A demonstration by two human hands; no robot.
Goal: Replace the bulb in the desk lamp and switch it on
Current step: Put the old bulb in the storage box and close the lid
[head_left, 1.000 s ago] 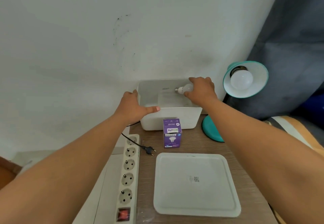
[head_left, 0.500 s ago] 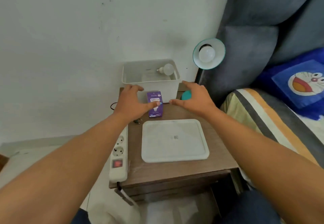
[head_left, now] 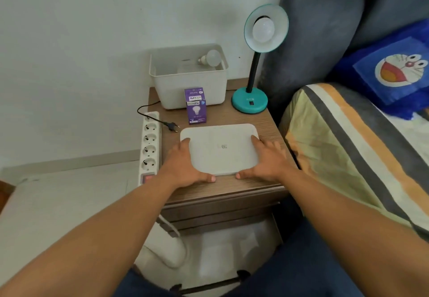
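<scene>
A teal desk lamp (head_left: 249,103) stands at the back right of the wooden nightstand (head_left: 234,186), unlit, with a white bulb (head_left: 263,29) in its shade. Another white bulb (head_left: 212,57) lies inside the open white bin (head_left: 171,90) against the wall. A purple bulb box (head_left: 196,108) stands in front of the bin. The lamp's black plug (head_left: 171,126) lies loose on the nightstand beside the power strip (head_left: 149,143). A flat white lid (head_left: 220,148) lies at the front. My left hand (head_left: 183,169) grips its front left corner and my right hand (head_left: 269,162) its front right corner.
The power strip runs along the nightstand's left edge, its red switch nearest me. A bed (head_left: 348,145) with a striped cover and a blue cartoon pillow (head_left: 394,73) presses against the right side. The wall is close behind the bin.
My right hand let go of the bulb in the bin. Both hands drew back from the bin to the lid and closed on its front corners. The view pulled back.
</scene>
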